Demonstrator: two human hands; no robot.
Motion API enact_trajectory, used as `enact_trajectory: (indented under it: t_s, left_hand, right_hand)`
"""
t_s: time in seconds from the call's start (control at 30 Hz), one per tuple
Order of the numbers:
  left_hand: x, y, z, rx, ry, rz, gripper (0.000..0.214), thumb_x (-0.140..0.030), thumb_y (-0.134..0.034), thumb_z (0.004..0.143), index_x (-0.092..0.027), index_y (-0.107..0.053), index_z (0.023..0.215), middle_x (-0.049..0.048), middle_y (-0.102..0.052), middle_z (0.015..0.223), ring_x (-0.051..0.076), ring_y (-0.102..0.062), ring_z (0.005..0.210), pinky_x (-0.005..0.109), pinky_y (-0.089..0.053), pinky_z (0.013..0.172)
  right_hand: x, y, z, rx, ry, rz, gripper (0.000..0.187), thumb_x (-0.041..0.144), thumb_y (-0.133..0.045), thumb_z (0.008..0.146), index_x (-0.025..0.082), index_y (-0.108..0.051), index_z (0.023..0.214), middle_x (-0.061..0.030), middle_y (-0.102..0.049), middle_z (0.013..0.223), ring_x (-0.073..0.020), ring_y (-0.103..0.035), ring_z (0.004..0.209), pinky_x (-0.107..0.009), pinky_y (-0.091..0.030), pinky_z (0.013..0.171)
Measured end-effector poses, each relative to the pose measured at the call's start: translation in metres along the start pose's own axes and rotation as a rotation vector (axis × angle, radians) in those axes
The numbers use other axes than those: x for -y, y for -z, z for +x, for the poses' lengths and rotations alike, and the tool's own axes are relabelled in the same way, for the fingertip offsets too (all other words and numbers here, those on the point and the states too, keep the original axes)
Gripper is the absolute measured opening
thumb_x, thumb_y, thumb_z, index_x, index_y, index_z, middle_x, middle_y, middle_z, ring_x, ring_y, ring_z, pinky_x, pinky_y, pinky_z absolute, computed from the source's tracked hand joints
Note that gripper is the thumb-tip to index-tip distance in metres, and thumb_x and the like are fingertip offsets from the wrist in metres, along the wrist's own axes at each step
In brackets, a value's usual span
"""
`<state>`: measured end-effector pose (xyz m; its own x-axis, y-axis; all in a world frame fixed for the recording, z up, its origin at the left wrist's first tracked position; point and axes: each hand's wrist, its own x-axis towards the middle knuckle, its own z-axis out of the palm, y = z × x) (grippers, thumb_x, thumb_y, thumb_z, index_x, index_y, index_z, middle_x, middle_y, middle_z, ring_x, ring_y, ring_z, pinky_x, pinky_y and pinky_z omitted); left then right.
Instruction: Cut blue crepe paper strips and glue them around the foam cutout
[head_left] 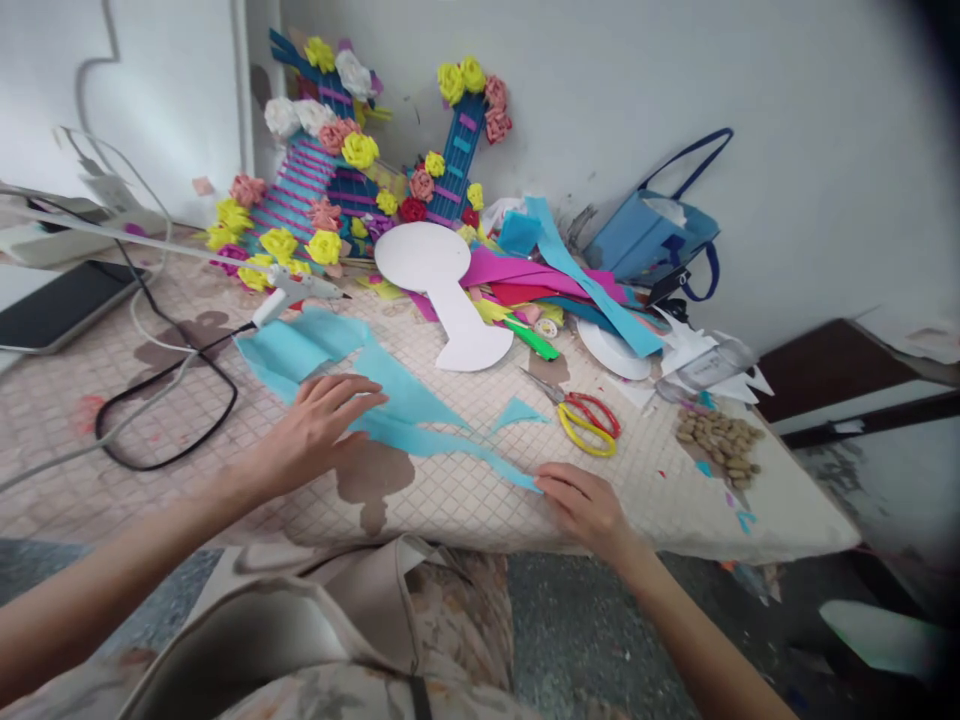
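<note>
A sheet of light blue crepe paper point(409, 392) lies on the table, with a narrow strip point(465, 447) of it running toward the right. My right hand point(581, 505) pinches the far end of that strip between thumb and fingers. My left hand point(330, 425) is over the left part of the paper, fingers stretched out and held loosely together; whether they touch the paper is hard to tell. Beyond the strip lies a small blue paper scrap point(517, 414), beside scissors point(587, 420) with one red and one yellow handle.
A white glue gun point(289, 292) with a black cord point(150, 467) rests at the left. White card cutout point(450, 310), green cutter point(532, 338) and coloured paper lie farther back. Peanuts point(720, 443) are heaped at right; flower-decorated pieces point(296, 190) lean on the wall.
</note>
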<state>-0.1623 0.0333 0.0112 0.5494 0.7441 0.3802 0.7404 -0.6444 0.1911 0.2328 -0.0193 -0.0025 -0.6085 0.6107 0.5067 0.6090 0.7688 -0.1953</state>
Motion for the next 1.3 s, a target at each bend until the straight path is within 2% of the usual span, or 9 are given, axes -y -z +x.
enact_trajectory:
  t_s: [0.17,0.33,0.47,0.53,0.67,0.87,1.1,1.2,1.3]
  left_hand:
    - [0.023,0.005,0.004,0.032,-0.010,-0.018,0.028,-0.026,-0.052,0.088,-0.022,-0.057,0.115,0.0080,-0.063,0.116,0.027,-0.052,0.116,0.044,-0.037,0.095]
    - [0.033,0.009,0.006,0.088,-0.034,-0.062,0.014,-0.024,-0.051,0.090,-0.021,-0.065,0.094,0.0037,-0.067,0.098,0.020,-0.059,0.100,0.038,-0.038,0.093]
    - [0.032,0.013,0.005,0.126,-0.047,-0.101,0.022,-0.029,-0.058,0.087,-0.023,-0.063,0.107,0.0043,-0.066,0.103,0.020,-0.059,0.102,0.037,-0.038,0.094]
    - [0.031,0.015,0.004,0.134,-0.055,-0.101,0.020,-0.027,-0.057,0.087,-0.022,-0.063,0.105,0.0046,-0.066,0.102,0.020,-0.059,0.101,0.037,-0.039,0.093]
    - [0.030,0.016,0.004,0.109,-0.050,-0.048,0.015,-0.021,-0.048,0.092,-0.019,-0.063,0.088,0.0029,-0.065,0.088,0.018,-0.059,0.089,0.036,-0.040,0.088]
    - [0.034,0.016,0.010,-0.003,-0.041,0.053,0.019,-0.018,-0.042,0.093,-0.018,-0.060,0.090,0.0042,-0.066,0.090,0.020,-0.059,0.092,0.037,-0.040,0.086]
    - [0.051,0.026,0.011,-0.166,-0.033,0.256,0.021,-0.016,-0.039,0.093,-0.020,-0.060,0.089,0.0040,-0.069,0.093,0.020,-0.060,0.089,0.038,-0.041,0.086]
    - [0.057,0.027,-0.009,-0.250,-0.004,0.341,0.017,-0.017,-0.043,0.092,-0.021,-0.060,0.091,0.0041,-0.069,0.096,0.021,-0.060,0.089,0.039,-0.041,0.085]
    - [0.057,0.024,-0.035,-0.186,-0.016,0.367,0.020,-0.016,-0.042,0.092,-0.020,-0.061,0.094,0.0054,-0.069,0.100,0.021,-0.060,0.092,0.039,-0.041,0.086]
  right_hand:
    - [-0.009,-0.006,0.002,-0.014,-0.044,-0.013,0.027,0.012,-0.051,0.087,0.024,-0.064,0.108,-0.0069,-0.070,0.102,-0.0179,-0.067,0.093,-0.032,-0.057,0.078]
    - [-0.019,-0.007,0.008,-0.129,-0.145,0.040,0.022,0.013,-0.052,0.087,0.025,-0.065,0.100,-0.0056,-0.070,0.095,-0.0190,-0.068,0.089,-0.035,-0.058,0.078]
    - [-0.021,-0.002,0.018,-0.191,-0.170,0.056,0.023,0.013,-0.054,0.086,0.027,-0.065,0.099,-0.0045,-0.070,0.091,-0.0200,-0.068,0.086,-0.035,-0.059,0.075]
    - [-0.022,0.000,0.022,-0.203,-0.173,0.068,0.023,0.013,-0.054,0.085,0.028,-0.066,0.098,-0.0043,-0.070,0.090,-0.0204,-0.069,0.084,-0.036,-0.059,0.074]
    - [-0.026,0.003,0.023,-0.227,-0.174,0.074,0.022,0.013,-0.056,0.084,0.027,-0.067,0.096,-0.0044,-0.071,0.091,-0.0218,-0.068,0.086,-0.037,-0.059,0.076]
    - [-0.037,-0.004,0.020,-0.243,-0.186,0.032,0.020,0.013,-0.058,0.083,0.026,-0.067,0.096,-0.0052,-0.071,0.093,-0.0218,-0.068,0.089,-0.039,-0.057,0.080]
    - [-0.047,-0.021,0.045,-0.206,-0.122,0.035,0.021,0.012,-0.053,0.086,0.023,-0.065,0.099,-0.0070,-0.069,0.098,-0.0196,-0.066,0.093,-0.037,-0.056,0.084]
    - [-0.049,-0.028,0.053,-0.166,-0.041,0.007,0.022,0.011,-0.052,0.088,0.021,-0.065,0.102,-0.0082,-0.068,0.103,-0.0190,-0.065,0.097,-0.037,-0.055,0.086]
    - [-0.050,-0.033,0.056,-0.051,0.106,-0.003,0.025,0.011,-0.050,0.089,0.021,-0.065,0.108,-0.0085,-0.069,0.106,-0.0185,-0.065,0.098,-0.036,-0.056,0.086]
